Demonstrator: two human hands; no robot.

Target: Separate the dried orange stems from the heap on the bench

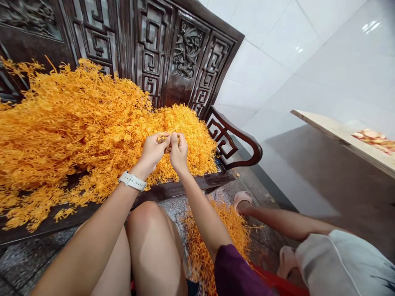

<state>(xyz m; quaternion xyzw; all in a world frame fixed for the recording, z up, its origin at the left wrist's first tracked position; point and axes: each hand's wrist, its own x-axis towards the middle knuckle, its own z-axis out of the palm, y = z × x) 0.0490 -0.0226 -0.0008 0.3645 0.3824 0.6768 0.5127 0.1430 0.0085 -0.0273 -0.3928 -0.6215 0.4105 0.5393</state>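
Note:
My left hand [153,151] and my right hand [179,153] are raised close together over a large heap of dried orange branching sprigs [77,127]. Both hands pinch a small orange sprig [163,138] between their fingertips, though the fingers partly hide it. The heap lies across a dark carved wooden bench [185,70] and spills over its seat edge. A white watch [132,181] is strapped on my left wrist.
More orange sprigs [212,242] lie on the speckled stone floor between my knees [151,230] and a seated person's bare leg with a pink slipper [242,201]. White tiled walls stand behind, and a pale wooden board [348,137] projects at right.

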